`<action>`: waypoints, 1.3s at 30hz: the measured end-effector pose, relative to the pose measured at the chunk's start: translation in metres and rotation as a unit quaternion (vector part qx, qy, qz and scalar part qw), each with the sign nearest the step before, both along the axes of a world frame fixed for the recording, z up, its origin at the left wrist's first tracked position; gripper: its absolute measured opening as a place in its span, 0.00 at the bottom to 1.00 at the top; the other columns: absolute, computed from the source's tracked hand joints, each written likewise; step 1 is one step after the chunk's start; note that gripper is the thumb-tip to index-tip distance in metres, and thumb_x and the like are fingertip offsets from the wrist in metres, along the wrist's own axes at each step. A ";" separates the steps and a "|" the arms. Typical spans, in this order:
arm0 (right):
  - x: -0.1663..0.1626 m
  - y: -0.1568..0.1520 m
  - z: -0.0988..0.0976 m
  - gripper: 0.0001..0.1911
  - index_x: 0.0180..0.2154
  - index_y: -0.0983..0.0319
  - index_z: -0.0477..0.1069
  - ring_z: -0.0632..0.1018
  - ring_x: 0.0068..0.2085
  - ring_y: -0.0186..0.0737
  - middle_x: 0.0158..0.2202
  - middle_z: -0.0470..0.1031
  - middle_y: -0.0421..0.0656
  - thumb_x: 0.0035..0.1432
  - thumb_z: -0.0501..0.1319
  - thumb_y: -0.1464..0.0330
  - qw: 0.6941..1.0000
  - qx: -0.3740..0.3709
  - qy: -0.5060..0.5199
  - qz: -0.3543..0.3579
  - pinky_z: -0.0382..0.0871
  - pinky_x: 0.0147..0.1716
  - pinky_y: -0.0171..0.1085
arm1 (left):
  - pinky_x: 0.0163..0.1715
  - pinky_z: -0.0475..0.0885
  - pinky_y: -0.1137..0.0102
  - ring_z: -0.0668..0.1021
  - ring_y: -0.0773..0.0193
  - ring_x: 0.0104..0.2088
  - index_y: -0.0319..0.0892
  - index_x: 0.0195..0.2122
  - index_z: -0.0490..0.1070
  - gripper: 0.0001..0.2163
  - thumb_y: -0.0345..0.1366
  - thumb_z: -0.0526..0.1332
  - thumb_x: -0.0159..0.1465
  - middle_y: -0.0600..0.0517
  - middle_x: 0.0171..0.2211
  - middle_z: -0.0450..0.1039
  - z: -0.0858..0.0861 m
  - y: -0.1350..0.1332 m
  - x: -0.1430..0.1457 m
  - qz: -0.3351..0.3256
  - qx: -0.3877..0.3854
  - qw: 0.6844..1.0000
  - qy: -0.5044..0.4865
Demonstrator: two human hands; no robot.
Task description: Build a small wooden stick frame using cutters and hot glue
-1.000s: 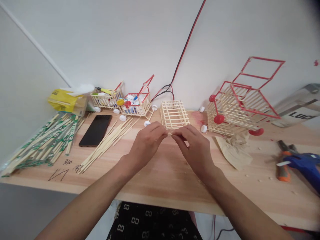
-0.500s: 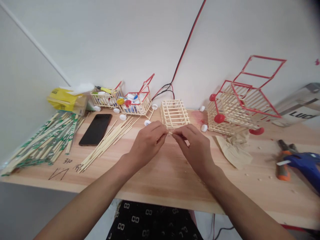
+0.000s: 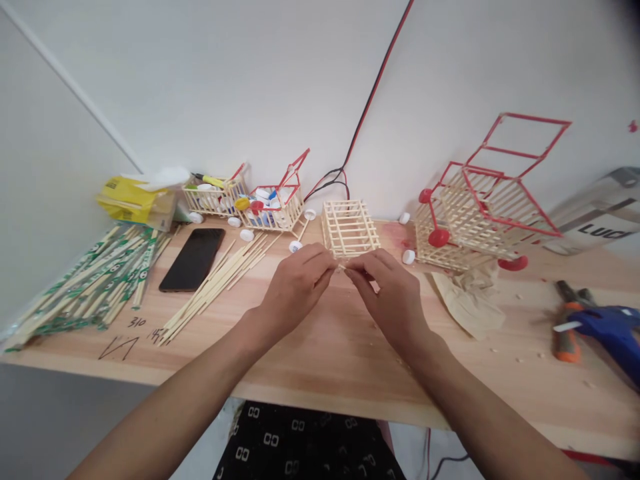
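My left hand (image 3: 300,280) and my right hand (image 3: 393,290) meet at the middle of the table, fingertips pinched close together. Between them shows a short pale piece of wooden stick (image 3: 342,267), mostly hidden by the fingers. Just behind my fingertips stands a small slatted basket (image 3: 351,227) built from the same pale sticks. To the left of my left hand lies a bundle of loose wooden sticks (image 3: 207,293).
Small stick carts (image 3: 275,210) filled with bottle caps stand at the back left, near a black phone (image 3: 193,260) and wrapped chopsticks (image 3: 95,287). A larger red-trimmed cart (image 3: 465,213), crumpled paper (image 3: 470,307), pliers (image 3: 567,327) and a blue glue gun (image 3: 610,337) occupy the right.
Both hands keep nearly the same pinched pose above the table. The view has shifted very slightly; nothing else has visibly moved.
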State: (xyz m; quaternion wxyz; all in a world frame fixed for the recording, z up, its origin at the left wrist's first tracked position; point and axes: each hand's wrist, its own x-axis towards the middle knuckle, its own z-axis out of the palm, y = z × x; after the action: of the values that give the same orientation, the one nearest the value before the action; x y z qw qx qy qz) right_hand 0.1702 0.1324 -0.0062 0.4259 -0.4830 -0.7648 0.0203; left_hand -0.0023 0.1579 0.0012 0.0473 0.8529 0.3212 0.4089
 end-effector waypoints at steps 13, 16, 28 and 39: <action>0.000 0.001 -0.001 0.05 0.33 0.61 0.70 0.72 0.34 0.36 0.31 0.70 0.41 0.61 0.58 0.73 1.000 -0.001 -0.005 0.001 0.65 0.34 0.34 | 0.36 0.70 0.70 0.74 0.65 0.35 0.39 0.32 0.68 0.06 0.28 0.54 0.65 0.49 0.32 0.73 -0.001 0.001 0.000 -0.006 0.011 1.000 0.004; 0.001 0.001 -0.001 0.04 0.32 0.61 0.70 0.72 0.34 0.36 0.31 0.70 0.41 0.61 0.58 0.73 1.000 -0.003 -0.005 0.002 0.65 0.33 0.34 | 0.36 0.70 0.71 0.74 0.65 0.35 0.39 0.32 0.68 0.06 0.28 0.55 0.65 0.50 0.32 0.73 -0.001 0.001 0.000 -0.006 0.013 1.000 0.002; 0.001 0.001 -0.002 0.04 0.33 0.61 0.70 0.71 0.34 0.36 0.31 0.70 0.41 0.61 0.58 0.73 1.000 -0.007 -0.006 0.005 0.65 0.34 0.34 | 0.36 0.70 0.71 0.74 0.65 0.35 0.39 0.32 0.69 0.06 0.28 0.55 0.65 0.50 0.32 0.73 -0.001 0.001 0.000 -0.006 0.004 1.000 0.003; 0.000 0.002 -0.003 0.05 0.33 0.60 0.69 0.72 0.34 0.36 0.32 0.70 0.41 0.61 0.57 0.73 1.000 -0.004 -0.005 0.006 0.65 0.34 0.34 | 0.37 0.69 0.69 0.73 0.64 0.35 0.39 0.32 0.68 0.06 0.28 0.54 0.66 0.49 0.32 0.72 -0.002 0.001 0.000 -0.001 -0.013 1.000 0.007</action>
State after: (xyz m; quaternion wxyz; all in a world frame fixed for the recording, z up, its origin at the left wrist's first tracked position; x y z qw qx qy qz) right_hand 0.1707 0.1342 -0.0088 0.4203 -0.4799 -0.7697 0.0232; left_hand -0.0027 0.1591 -0.0004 0.0565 0.8555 0.3256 0.3987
